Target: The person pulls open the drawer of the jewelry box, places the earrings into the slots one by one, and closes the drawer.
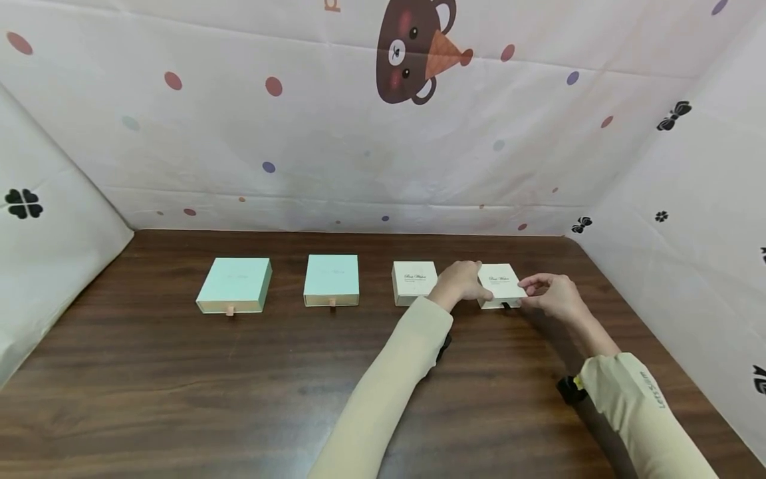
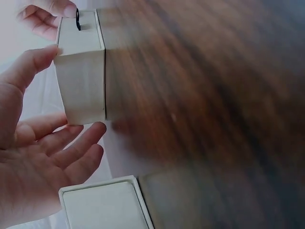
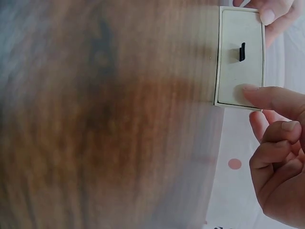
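Note:
A small white drawer box [image 1: 499, 278] with dark printed lettering on its lid and a black pull tab [image 3: 242, 51] on its front lies between both hands at the right of the table. My left hand [image 1: 459, 285] holds it from the left, thumb at the front corner and fingertips at the far edge, as the left wrist view shows. From the right, my right hand [image 1: 556, 298] pinches its near right corner, the thumb on the drawer front [image 3: 231, 78]. A matching white box [image 1: 413, 281] stands just left, partly behind my left hand.
Two mint-green drawer boxes stand farther left in the same row, one at the left [image 1: 235, 283] and one nearer the middle [image 1: 331, 276], each with a small tab at its front. A patterned white sheet [image 1: 335, 133] rises behind the brown wooden table [image 1: 209, 386] and along its sides.

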Demonstrator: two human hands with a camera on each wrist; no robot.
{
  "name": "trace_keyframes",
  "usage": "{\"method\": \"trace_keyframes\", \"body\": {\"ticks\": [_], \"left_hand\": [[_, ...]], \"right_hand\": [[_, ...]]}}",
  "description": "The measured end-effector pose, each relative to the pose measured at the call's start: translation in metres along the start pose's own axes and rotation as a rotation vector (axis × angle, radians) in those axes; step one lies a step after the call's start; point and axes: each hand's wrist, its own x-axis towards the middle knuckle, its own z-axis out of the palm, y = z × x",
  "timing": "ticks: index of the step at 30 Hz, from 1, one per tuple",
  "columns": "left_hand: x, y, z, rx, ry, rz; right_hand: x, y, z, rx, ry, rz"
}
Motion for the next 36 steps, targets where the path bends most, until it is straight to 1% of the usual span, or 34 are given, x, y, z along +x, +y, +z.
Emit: {"method": "trace_keyframes", "body": {"ticks": [3, 7, 10, 15, 19, 22, 23, 26, 30, 33, 36], "left_hand": [[-0.002, 0.002, -0.001, 0.032, -0.002, -0.008], [-0.004, 0.005, 0.000, 0.105, 0.007, -0.011], [-0.006, 0.005, 0.001, 0.133, 0.004, -0.013], [-0.009, 0.004, 0.000, 0.139, 0.011, -0.005], [-0.012, 0.004, -0.003, 0.131, 0.015, 0.016], [-0.015, 0.003, -0.006, 0.115, 0.027, 0.034], [-0.016, 0.002, -0.008, 0.102, 0.023, 0.037], [-0.019, -0.001, -0.010, 0.062, 0.041, 0.046], [-0.022, -0.005, -0.013, 0.016, 0.041, 0.061], [-0.027, -0.010, -0.016, 0.033, 0.048, 0.085], [-0.033, -0.016, -0.022, 0.056, 0.055, 0.110]], "right_hand": [[-0.001, -0.002, 0.000, 0.001, -0.003, 0.007], [-0.002, -0.004, 0.000, 0.019, -0.013, 0.029], [-0.002, -0.005, 0.002, 0.037, -0.011, 0.035], [-0.004, -0.007, 0.004, 0.058, -0.012, 0.043], [-0.008, -0.010, 0.004, 0.074, -0.013, 0.089], [-0.009, -0.014, 0.002, 0.101, -0.006, 0.103], [-0.010, -0.016, 0.001, 0.110, -0.003, 0.098], [-0.010, -0.020, 0.000, 0.153, -0.012, 0.075], [-0.010, -0.025, -0.001, 0.213, -0.030, 0.058], [-0.010, -0.030, -0.002, 0.230, -0.041, 0.059], [-0.012, -0.036, -0.003, 0.217, -0.048, 0.049]]}}
